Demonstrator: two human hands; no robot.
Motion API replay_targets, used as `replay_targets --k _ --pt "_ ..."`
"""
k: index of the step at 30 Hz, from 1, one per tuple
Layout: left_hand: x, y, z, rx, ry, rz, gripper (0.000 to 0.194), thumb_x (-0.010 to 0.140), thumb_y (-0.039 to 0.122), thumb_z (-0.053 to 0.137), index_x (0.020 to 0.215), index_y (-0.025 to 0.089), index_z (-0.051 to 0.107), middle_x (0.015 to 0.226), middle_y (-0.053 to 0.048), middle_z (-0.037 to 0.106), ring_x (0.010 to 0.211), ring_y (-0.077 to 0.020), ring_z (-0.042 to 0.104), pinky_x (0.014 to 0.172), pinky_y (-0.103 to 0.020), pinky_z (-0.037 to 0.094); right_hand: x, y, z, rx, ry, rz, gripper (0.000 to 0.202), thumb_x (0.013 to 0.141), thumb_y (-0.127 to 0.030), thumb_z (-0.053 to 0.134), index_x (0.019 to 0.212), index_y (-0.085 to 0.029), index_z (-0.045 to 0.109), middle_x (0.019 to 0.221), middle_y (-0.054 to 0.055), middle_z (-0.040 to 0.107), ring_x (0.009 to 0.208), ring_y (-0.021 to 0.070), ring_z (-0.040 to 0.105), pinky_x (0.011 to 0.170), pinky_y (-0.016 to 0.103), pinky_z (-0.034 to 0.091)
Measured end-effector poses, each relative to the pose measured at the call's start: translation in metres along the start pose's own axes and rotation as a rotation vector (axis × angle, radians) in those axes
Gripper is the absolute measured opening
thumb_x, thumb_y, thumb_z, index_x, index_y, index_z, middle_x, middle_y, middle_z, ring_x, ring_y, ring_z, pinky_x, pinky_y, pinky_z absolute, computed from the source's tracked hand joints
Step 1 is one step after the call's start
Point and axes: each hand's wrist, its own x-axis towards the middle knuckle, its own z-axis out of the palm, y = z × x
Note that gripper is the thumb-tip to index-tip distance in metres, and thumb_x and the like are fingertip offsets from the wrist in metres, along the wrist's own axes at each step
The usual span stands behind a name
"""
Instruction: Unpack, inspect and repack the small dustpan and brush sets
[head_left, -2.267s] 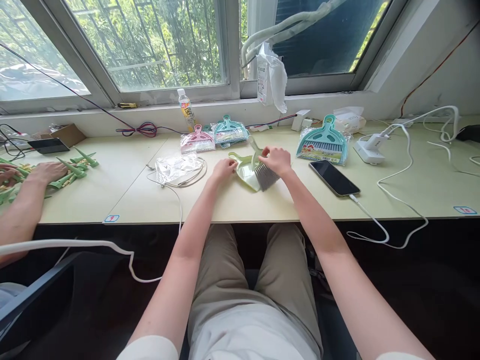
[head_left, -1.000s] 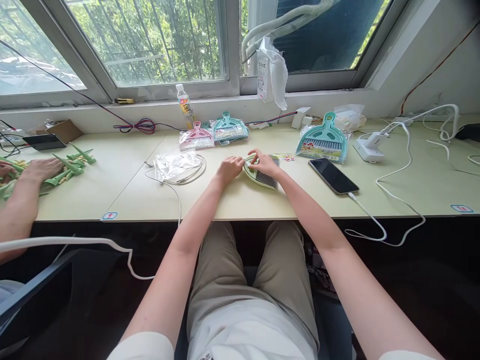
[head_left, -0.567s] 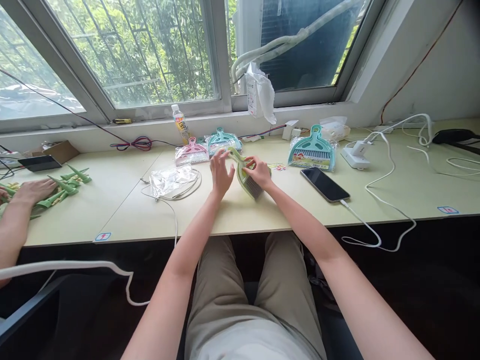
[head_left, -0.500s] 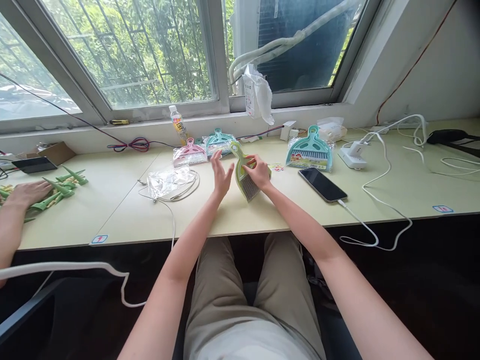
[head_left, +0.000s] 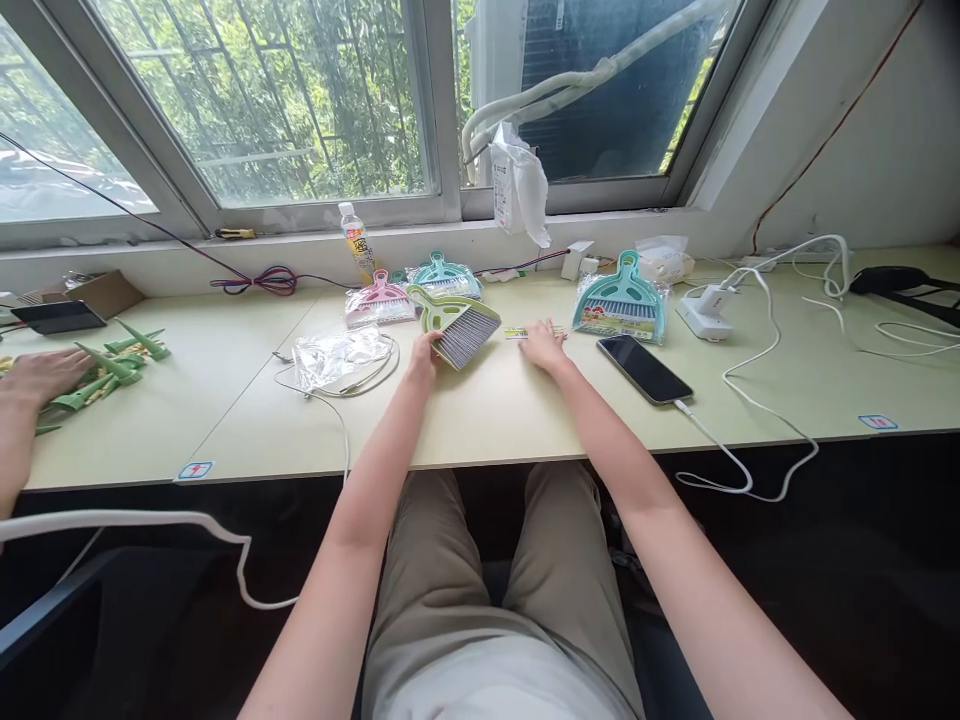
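My left hand (head_left: pixel 424 357) is wrapped round a green brush and dustpan set (head_left: pixel 459 328), tilted with its grey bristles facing me and its handle to the upper left. The set is held just over the table. To its right, my right hand (head_left: pixel 543 345) reaches down to the tabletop, fingers stretched out over a flat printed card (head_left: pixel 517 333) and touching it. Part of the card is hidden under the fingers. Behind the held set lie a pink wrapped brush set (head_left: pixel 381 300) and a turquoise one (head_left: pixel 442 277). A larger turquoise wrapped set (head_left: pixel 621 300) stands right of my right hand.
A phone (head_left: pixel 645 369) with a white charging cable lies at the right, near a white power strip (head_left: pixel 705 314). Clear plastic wrap (head_left: pixel 337 358) and a cable lie left. A bottle (head_left: pixel 358 243) stands behind. Another person's hand (head_left: pixel 49 375) touches green pieces (head_left: pixel 112 368) at far left.
The green brush and dustpan set has passed from my right hand to my left and turned, moving left. My right hand has gone down to the printed card on the table.
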Motion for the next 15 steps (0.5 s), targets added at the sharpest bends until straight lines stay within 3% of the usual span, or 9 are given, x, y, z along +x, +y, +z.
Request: replay_targets --k 2,5,8,11,15 --pt "0.003 0.003 -0.004 -0.083 0.022 -0.012 0.017 0.075 0.015 0.065 0.089 0.02 0.058 0.073 0.0 0.062 0.064 -0.0129 0.06 0.062 -0.024 0.052 -0.005 -0.006 0.003 -0.079 -0.084 -0.062 0.045 0.101 -0.021 0.046 0.143 -0.018 0.063 0.159 0.017 0.049 0.149 0.0356 0.041 0.12 0.059 0.033" --pt "0.006 0.004 -0.007 -0.129 0.052 0.026 0.012 0.081 0.021 0.068 0.089 0.02 0.059 0.076 -0.001 0.064 0.068 -0.0142 0.064 0.066 -0.025 0.054 -0.008 -0.014 0.002 -0.06 -0.069 -0.088 0.041 0.101 -0.017 0.047 0.133 -0.022 0.071 0.135 0.014 0.07 0.13 0.029 0.06 0.11 0.042 0.046" --pt "0.005 0.005 -0.007 -0.14 0.054 0.077 0.019 0.082 0.029 0.076 0.092 0.021 0.063 0.079 -0.002 0.066 0.079 -0.0176 0.069 0.073 -0.028 0.058 -0.005 -0.014 -0.001 -0.004 -0.075 -0.103 0.036 0.095 -0.024 0.067 0.13 -0.019 0.073 0.131 0.014 0.07 0.127 0.0268 0.062 0.104 0.032 0.049" --pt "0.002 0.004 -0.006 -0.166 0.041 0.126 0.024 0.082 0.033 0.082 0.094 0.021 0.066 0.085 -0.002 0.069 0.084 -0.0181 0.071 0.077 -0.029 0.059 -0.003 -0.011 -0.004 0.06 -0.107 -0.147 0.036 0.09 -0.036 0.077 0.116 -0.012 0.078 0.128 0.019 0.07 0.124 0.029 0.064 0.102 0.031 0.051" --pt "-0.002 0.003 -0.004 -0.173 0.02 0.149 0.019 0.082 0.022 0.081 0.096 0.019 0.068 0.086 -0.001 0.071 0.079 -0.0135 0.069 0.077 -0.025 0.057 -0.006 -0.012 -0.008 0.213 -0.255 -0.283 0.034 0.082 -0.028 0.084 0.113 -0.013 0.08 0.122 0.016 0.074 0.112 0.0279 0.072 0.099 0.032 0.054"
